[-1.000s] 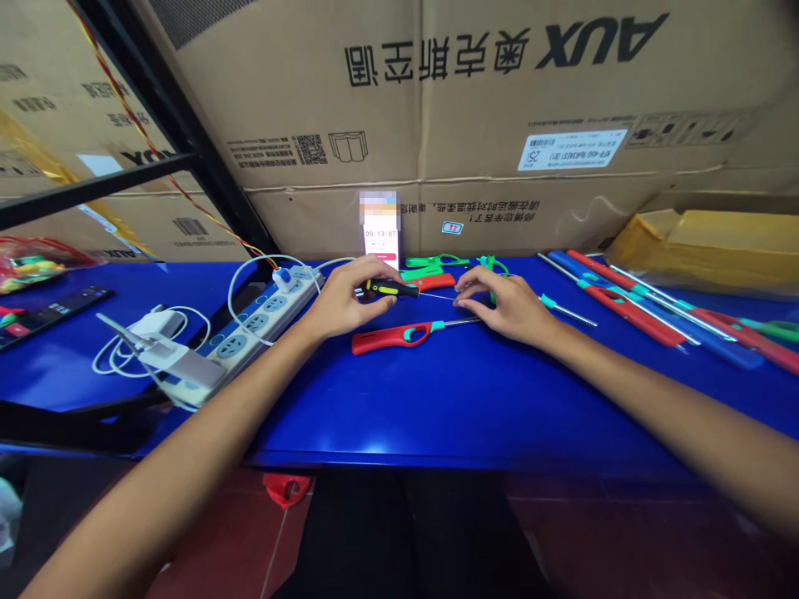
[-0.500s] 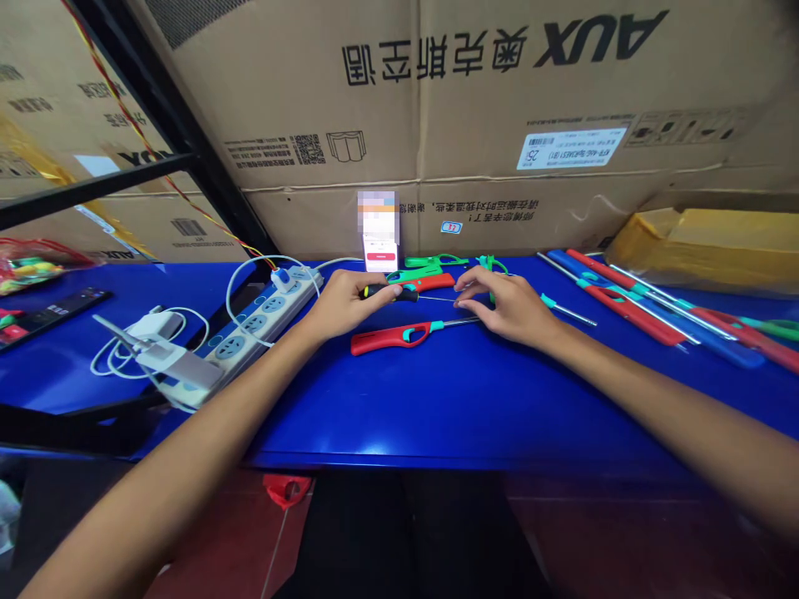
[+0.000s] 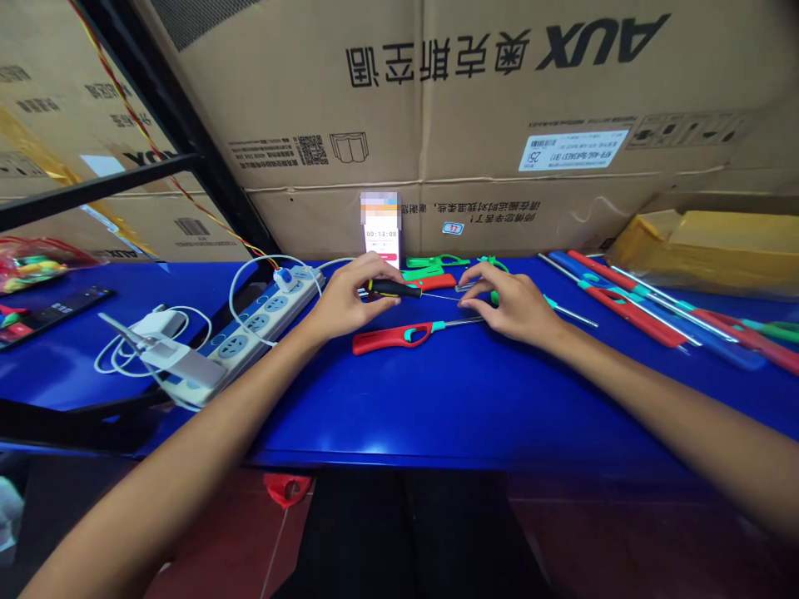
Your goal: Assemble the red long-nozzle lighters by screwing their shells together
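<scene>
My left hand grips a black and yellow screwdriver by its handle, with the thin shaft pointing right. The shaft's tip reaches the fingertips of my right hand, which are pinched together; what they hold is too small to make out. Just below lies a red lighter with a teal trigger, its metal tube running under my right fingers. Behind the screwdriver are an orange-red lighter body and a green one, partly hidden by my left hand.
A lit phone leans on the cardboard box at the back. On the left are a power strip with white chargers and a black frame. Several lighters and a yellow package lie on the right.
My left thumb has moved down off the screwdriver's handle, so more of the handle shows. My right hand stays almost in place. The view has shifted slightly.
</scene>
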Demonstrator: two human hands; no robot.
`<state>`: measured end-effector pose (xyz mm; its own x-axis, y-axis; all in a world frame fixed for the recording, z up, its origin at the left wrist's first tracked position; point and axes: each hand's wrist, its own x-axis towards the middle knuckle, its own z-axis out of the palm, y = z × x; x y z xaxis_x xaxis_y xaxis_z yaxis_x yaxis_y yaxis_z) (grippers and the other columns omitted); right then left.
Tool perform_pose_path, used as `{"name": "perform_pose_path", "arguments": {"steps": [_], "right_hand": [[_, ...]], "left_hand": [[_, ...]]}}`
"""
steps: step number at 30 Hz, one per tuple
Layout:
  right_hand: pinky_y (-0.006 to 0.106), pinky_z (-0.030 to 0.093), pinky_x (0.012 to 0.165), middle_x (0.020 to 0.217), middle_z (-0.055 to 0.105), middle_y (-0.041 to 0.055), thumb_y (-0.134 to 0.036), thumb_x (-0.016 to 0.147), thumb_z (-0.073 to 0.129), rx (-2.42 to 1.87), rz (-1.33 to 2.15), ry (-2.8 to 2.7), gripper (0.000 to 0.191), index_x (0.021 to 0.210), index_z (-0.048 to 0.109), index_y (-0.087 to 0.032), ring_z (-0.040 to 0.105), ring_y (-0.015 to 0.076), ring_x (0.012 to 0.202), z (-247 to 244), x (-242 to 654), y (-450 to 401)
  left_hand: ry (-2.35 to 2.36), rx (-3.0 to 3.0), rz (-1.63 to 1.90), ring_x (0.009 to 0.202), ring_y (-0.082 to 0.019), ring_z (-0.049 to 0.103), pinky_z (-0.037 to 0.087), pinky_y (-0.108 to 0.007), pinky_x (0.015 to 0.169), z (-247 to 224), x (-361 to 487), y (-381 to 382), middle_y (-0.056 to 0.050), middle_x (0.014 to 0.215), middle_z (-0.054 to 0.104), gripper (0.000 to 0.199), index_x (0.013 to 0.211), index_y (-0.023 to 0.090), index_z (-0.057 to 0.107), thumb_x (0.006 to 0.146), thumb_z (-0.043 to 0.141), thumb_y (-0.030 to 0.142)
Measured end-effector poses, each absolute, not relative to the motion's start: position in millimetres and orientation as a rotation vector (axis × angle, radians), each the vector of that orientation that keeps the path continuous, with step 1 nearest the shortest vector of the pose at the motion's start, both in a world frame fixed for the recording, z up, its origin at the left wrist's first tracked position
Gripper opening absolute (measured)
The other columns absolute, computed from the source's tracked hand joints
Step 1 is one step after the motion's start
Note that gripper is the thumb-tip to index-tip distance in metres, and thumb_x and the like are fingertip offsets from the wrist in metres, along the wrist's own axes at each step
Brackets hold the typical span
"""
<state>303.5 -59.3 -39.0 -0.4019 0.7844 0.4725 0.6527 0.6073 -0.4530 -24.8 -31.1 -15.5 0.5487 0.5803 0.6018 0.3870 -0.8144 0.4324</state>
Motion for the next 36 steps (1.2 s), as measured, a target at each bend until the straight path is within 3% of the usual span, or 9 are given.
{"name": "perform_pose_path", "arguments": {"steps": [4,8,10,17,22,25,27,32,36], "right_hand": [[0.051,0.063,0.092,0.1,0.089,0.0029,-0.026,0.1,0.071,-1.115,0.271,-2.157,0.021,0.12,0.064,-0.03,0.086,0.0327,0.1,-39.2,303.5,-59.2],[0.053,0.063,0.094,0.101,0.089,0.0036,-0.028,0.102,0.071,-1.086,0.237,-2.18,0.021,0.122,0.065,-0.03,0.086,0.0329,0.102,-42.2,303.6,-58.2],[0.054,0.062,0.095,0.104,0.089,0.0043,-0.029,0.104,0.07,-1.063,0.211,-2.212,0.019,0.122,0.066,-0.03,0.085,0.0332,0.104,-45.1,303.8,-56.7],[0.053,0.062,0.098,0.107,0.09,0.0027,-0.033,0.106,0.07,-0.999,0.149,-2.247,0.018,0.121,0.08,-0.032,0.085,0.0313,0.105,-52.6,310.2,-46.7],[0.055,0.062,0.101,0.111,0.09,0.0009,-0.038,0.107,0.071,-0.999,0.092,-2.233,0.019,0.105,0.09,-0.036,0.084,0.0316,0.102,-53.1,311.4,-42.3],[0.053,0.062,0.1,0.111,0.09,0.0018,-0.037,0.108,0.07,-0.976,0.094,-2.243,0.021,0.107,0.091,-0.035,0.083,0.0303,0.103,-54.0,304.3,-44.2],[0.052,0.062,0.098,0.113,0.089,0.005,-0.036,0.109,0.068,-0.979,0.086,-2.262,0.023,0.112,0.091,-0.032,0.082,0.0306,0.104,-54.7,299.0,-46.0],[0.054,0.06,0.1,0.118,0.088,0.0095,-0.033,0.111,0.061,-0.979,0.088,-2.337,0.029,0.12,0.089,-0.03,0.078,0.0322,0.109,-57.3,295.4,-46.4],[0.055,0.059,0.098,0.112,0.087,0.0107,-0.036,0.11,0.062,-0.922,0.099,-2.319,0.028,0.113,0.088,-0.028,0.076,0.0325,0.105,-57.1,297.7,-44.7]], "left_hand": [[0.872,2.455,1.075,0.095,-0.021,0.073,0.055,-0.034,0.087,-17.0,-23.1,-32.4,-0.006,0.105,0.081,0.025,0.107,0.02,0.079,0.096,0.079,0.042],[1.063,2.418,0.921,0.064,-0.014,0.06,0.043,-0.029,0.066,-18.0,-21.3,-33.9,0.001,0.067,0.069,0.044,0.084,0.019,0.078,0.106,0.063,0.054],[1.139,2.399,0.906,0.058,-0.013,0.055,0.038,-0.029,0.062,-18.9,-21.2,-32.5,0.001,0.059,0.064,0.053,0.075,0.019,0.075,0.108,0.057,0.056],[1.225,2.251,0.956,0.058,-0.015,0.056,0.039,-0.03,0.062,-26.9,-25.4,-20.3,0.0,0.059,0.064,0.056,0.077,0.019,0.075,0.108,0.053,0.06],[1.099,2.426,0.739,0.074,-0.017,0.063,0.042,-0.03,0.069,-38.0,-23.9,-13.9,-0.004,0.086,0.079,0.032,0.096,0.019,0.08,0.096,0.075,0.051],[1.046,2.509,0.73,0.082,-0.019,0.065,0.047,-0.031,0.074,-39.7,-23.2,-12.1,-0.007,0.101,0.08,0.033,0.107,0.02,0.078,0.09,0.083,0.047],[1.048,2.566,0.788,0.087,-0.02,0.066,0.048,-0.033,0.078,-37.5,-22.9,-12.7,-0.008,0.106,0.08,0.033,0.112,0.02,0.077,0.093,0.081,0.047],[1.013,2.607,0.898,0.082,-0.019,0.066,0.048,-0.034,0.078,-26.6,-20.4,-23.6,-0.007,0.095,0.079,0.029,0.097,0.02,0.076,0.104,0.067,0.047],[0.848,2.591,0.664,0.071,-0.017,0.063,0.046,-0.032,0.071,-18.3,-16.2,-36.0,-0.003,0.082,0.076,0.041,0.089,0.02,0.076,0.105,0.064,0.056]]}}
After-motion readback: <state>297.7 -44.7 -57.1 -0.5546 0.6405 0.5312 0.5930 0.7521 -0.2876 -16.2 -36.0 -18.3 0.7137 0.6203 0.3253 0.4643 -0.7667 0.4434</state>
